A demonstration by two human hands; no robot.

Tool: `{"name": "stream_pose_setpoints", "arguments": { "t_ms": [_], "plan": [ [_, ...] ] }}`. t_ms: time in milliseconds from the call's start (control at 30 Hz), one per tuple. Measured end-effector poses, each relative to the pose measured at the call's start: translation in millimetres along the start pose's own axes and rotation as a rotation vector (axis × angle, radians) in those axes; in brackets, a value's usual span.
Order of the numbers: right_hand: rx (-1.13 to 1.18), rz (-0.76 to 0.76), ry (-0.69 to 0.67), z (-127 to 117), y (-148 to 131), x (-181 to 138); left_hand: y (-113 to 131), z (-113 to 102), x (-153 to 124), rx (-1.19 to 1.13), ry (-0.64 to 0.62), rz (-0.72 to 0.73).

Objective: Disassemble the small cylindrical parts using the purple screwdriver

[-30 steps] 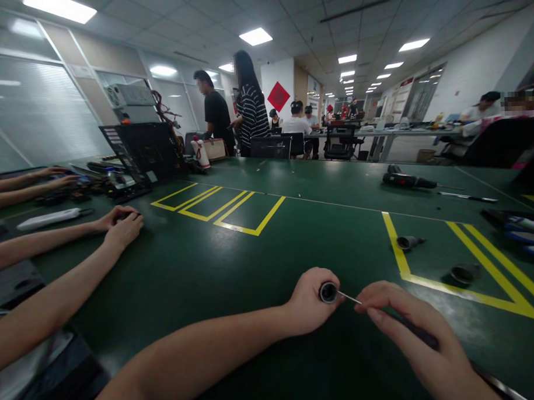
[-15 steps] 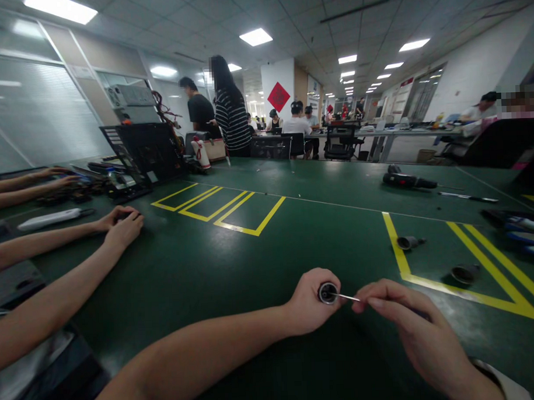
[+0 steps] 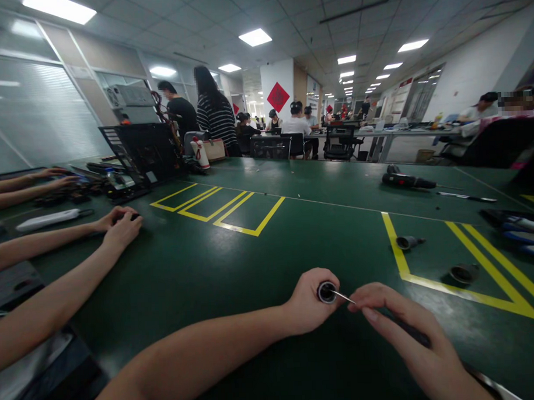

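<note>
My left hand (image 3: 312, 300) is wrapped round a hollow cylindrical part (image 3: 327, 292), whose round metal rim and dark inside face me. My right hand (image 3: 411, 329) grips a screwdriver (image 3: 344, 296); part of its dark handle shows under the fingers. Its thin metal shaft reaches into the mouth of the cylindrical part, where the tip is hidden. To the right of my hands, inside yellow tape lines, lie two grey cone-shaped parts: a smaller one (image 3: 409, 242) farther back and a wider one (image 3: 463, 273) nearer, its open end towards me.
A power drill (image 3: 409, 180) and a pen-like rod (image 3: 466, 197) lie at the back right. Blue-edged tools (image 3: 528, 234) sit at the right edge. On the left, a co-worker's hands (image 3: 121, 225) rest on the green table (image 3: 199, 260), near a white power strip-like object (image 3: 49, 220).
My right hand has turned slightly and dropped a little, tilting the screwdriver shaft more steeply and showing more of its handle. My left hand stays put. Two standing people have shifted left.
</note>
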State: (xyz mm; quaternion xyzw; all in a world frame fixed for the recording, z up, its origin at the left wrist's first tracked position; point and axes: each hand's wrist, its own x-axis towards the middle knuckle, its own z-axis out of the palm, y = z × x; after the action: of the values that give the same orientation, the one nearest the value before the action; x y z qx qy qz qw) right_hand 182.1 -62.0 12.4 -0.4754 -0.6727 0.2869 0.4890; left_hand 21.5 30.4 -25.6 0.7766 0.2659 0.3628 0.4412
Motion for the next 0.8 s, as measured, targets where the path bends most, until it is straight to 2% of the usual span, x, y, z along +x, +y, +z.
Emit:
{"name": "stream_pose_setpoints", "arguments": {
  "t_ms": [300, 433, 567, 800],
  "plan": [
    [0.321, 0.181, 0.051, 4.6, 11.5, 6.4, -0.9, -0.8, -0.3, -0.207, 0.015, -0.020],
    [0.363, 0.192, 0.074, 5.0, 14.0, 4.5, -0.5, 0.0, -0.4, -0.213, 0.030, -0.019],
    [0.241, 0.096, 0.039, 3.3, 14.0, -0.7, -0.9, 1.0, -0.3, -0.162, 0.059, -0.055],
    [-0.176, -0.218, 0.057, 4.8, 2.3, -8.0, -1.6, 2.2, -0.2, -0.031, 0.124, -0.067]
  ]
}}
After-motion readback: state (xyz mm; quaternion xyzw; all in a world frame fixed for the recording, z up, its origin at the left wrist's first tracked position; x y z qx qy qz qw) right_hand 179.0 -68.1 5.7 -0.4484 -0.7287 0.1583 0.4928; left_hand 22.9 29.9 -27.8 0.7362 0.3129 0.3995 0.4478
